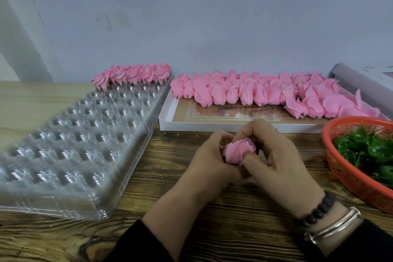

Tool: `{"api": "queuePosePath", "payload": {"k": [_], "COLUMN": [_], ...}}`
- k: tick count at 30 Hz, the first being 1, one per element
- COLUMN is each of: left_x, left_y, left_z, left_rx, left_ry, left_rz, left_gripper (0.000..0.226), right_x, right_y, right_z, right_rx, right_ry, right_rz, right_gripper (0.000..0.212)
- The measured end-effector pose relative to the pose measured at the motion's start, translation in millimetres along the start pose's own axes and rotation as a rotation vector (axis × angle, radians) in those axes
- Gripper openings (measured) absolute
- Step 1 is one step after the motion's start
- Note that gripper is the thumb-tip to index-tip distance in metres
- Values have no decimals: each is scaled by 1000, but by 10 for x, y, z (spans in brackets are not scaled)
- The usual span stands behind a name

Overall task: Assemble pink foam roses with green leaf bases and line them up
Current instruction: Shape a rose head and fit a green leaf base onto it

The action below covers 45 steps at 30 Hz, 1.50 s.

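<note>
A pink foam rose (239, 152) sits between both hands above the wooden table. My left hand (207, 160) grips it from the left and below, and my right hand (274, 155) pinches its petals from the right with thumb and fingers. Any leaf base under it is hidden by the fingers. Several finished roses with green bases (133, 76) stand in rows at the far end of a clear plastic cell tray (70, 144). Loose pink rose heads (261, 91) lie in a white cardboard box (234, 126). Green leaf bases (370, 151) fill an orange basket (344, 168).
The wooden table (191, 208) runs to a pale wall behind. A grey-white box (365, 85) stands at the far right behind the cardboard box. The plastic tray takes up the left side, the basket the right edge.
</note>
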State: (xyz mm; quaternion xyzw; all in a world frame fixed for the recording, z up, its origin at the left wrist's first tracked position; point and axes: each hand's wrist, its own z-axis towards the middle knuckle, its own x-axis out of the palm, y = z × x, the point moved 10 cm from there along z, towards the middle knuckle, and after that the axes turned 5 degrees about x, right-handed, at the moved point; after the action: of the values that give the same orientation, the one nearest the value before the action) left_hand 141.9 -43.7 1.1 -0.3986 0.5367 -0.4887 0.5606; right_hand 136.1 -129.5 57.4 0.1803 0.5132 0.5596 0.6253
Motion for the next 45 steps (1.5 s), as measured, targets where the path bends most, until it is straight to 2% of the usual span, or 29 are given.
{"api": "queuePosePath", "payload": {"k": [3,6,9,13,15,17,20,21,23,26,28,30,32,34,37,39,42,45], "left_x": [50,34,-16,-45,-57,2,123,122,93,9,-30,-5,34,70,128,175,242,250], "left_y": [-78,-128,-192,-228,-217,-187,-105,-65,-29,-151,-220,-277,-320,-320,-314,-330,-322,-351], "left_z": [-2,-21,-62,-28,-10,-7,-56,-60,-53,-26,-17,-28,-41,-36,-50,-76,-73,-79], "left_rx": [65,157,235,228,212,168,76,48,44,140,216,269,299,295,284,285,277,297], "left_ry": [54,-10,-100,-128,-87,30,165,158,127,21,-47,-57,-51,-56,-53,-27,50,83], "left_rz": [157,282,220,222,98,-73,-128,-102,-87,-119,-47,5,65,159,62,49,-46,14], "left_gripper": [28,18,21,29,38,47,25,18,21,9,10,6,22,27,31,27,22,28], "right_x": [60,76,67,40,49,57,83,101,112,-2,-71,-37,15,39,50,63,95,148], "right_y": [130,117,92,39,-2,-17,17,28,43,-3,-14,20,53,100,162,134,-7,-78], "right_z": [-32,-48,-47,-21,-12,-8,-1,-6,-10,5,-5,-33,-56,-67,-77,-67,-32,-13], "right_rx": [-110,-101,-75,-36,3,27,31,40,48,56,56,45,28,-6,-76,-67,56,90], "right_ry": [35,14,-69,-56,18,73,139,170,191,53,-44,-70,-94,-149,-199,-177,-59,65], "right_rz": [-30,-52,-97,44,123,165,170,208,245,261,305,277,214,129,16,-34,24,20], "right_gripper": [17,17,25,14,21,30,31,30,28,27,16,28,39,36,31,33,33,31]}}
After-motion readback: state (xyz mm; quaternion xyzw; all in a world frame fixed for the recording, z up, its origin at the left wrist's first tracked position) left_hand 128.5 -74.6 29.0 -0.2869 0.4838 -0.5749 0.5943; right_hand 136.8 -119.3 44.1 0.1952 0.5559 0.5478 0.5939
